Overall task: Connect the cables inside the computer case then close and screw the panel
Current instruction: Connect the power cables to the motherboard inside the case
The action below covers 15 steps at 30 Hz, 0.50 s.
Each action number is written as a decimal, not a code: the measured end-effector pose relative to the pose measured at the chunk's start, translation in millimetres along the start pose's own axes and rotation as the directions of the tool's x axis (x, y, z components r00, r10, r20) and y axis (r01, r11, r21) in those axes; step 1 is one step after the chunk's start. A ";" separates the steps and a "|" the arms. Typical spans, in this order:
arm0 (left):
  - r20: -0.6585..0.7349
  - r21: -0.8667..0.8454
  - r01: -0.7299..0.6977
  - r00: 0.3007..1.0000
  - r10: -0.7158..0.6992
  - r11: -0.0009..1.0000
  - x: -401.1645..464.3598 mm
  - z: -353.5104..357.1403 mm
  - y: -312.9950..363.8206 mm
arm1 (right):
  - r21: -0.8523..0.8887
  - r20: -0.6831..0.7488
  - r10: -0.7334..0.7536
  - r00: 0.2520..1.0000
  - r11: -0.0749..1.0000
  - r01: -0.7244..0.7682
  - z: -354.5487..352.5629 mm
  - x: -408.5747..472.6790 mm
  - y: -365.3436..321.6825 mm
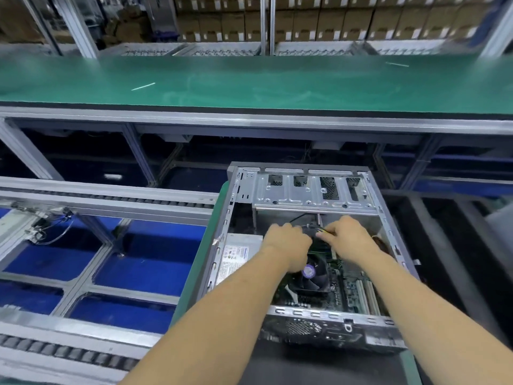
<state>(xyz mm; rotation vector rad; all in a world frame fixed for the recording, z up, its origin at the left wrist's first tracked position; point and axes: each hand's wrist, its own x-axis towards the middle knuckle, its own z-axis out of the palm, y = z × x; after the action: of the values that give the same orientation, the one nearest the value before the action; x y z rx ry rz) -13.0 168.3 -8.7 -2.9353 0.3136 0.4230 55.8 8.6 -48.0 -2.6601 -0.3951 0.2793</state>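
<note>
Computer case (311,190) lying open on its side on the green-edged pallet (205,254), side panel not in view. Both hands deep inside, above the CPU fan (309,273). Right hand (347,237) pinching the bundle of black and yellow cables (319,230); left hand (286,240) curled beside it, contents hidden, cannot tell. Best done by lining up the plug squarely over its socket, pressing straight down, routing slack clear of the fan blades.

Open top of computer case (387,215) entered freely from above, far end roofed by drive cage (311,190), floor crowded by fan (311,276) and power supply (236,257)
</note>
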 end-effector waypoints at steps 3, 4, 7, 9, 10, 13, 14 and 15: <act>0.055 -0.023 0.052 0.997 -0.050 0.998 9.1 2.8 -5.0 | 0.201 -0.001 0.012 1.000 0.979 -0.012 9.4 13.5 -11.8; 0.096 0.016 0.090 0.991 -0.091 0.996 12.0 5.7 -7.3 | 0.256 0.010 0.030 1.000 0.966 -0.031 11.7 17.5 -14.7; 0.164 0.157 0.211 0.958 -0.236 0.965 15.3 11.7 -18.8 | 0.275 0.036 0.067 0.997 0.959 -0.074 23.9 30.4 -12.5; 0.190 0.171 0.204 0.953 -0.236 0.964 19.8 8.9 -31.5 | 0.239 0.051 0.081 0.995 0.967 -0.091 30.7 39.7 -6.4; 0.209 0.136 0.180 0.956 -0.206 0.974 21.9 5.6 -38.6 | 0.232 0.066 0.090 0.994 0.967 -0.103 31.7 43.1 -3.2; 0.258 -0.068 0.164 0.956 -0.141 0.984 25.5 -3.7 -59.3 | 0.190 0.113 0.094 0.989 0.975 -0.114 29.2 52.6 3.1; 0.255 -0.146 0.186 0.956 -0.145 0.972 26.0 -3.9 -65.2 | 0.195 0.124 0.093 0.988 0.974 -0.116 29.0 55.1 3.5; 0.251 -0.243 0.217 0.956 -0.155 0.945 25.9 -2.0 -69.4 | 0.221 0.139 0.106 0.985 0.966 -0.135 29.6 57.2 3.0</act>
<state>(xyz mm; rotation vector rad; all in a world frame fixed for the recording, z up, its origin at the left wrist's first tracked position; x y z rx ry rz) 27.6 230.2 -5.6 -3.0909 -0.0598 0.8261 102.6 35.7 -83.0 -2.4484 -0.2232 0.5022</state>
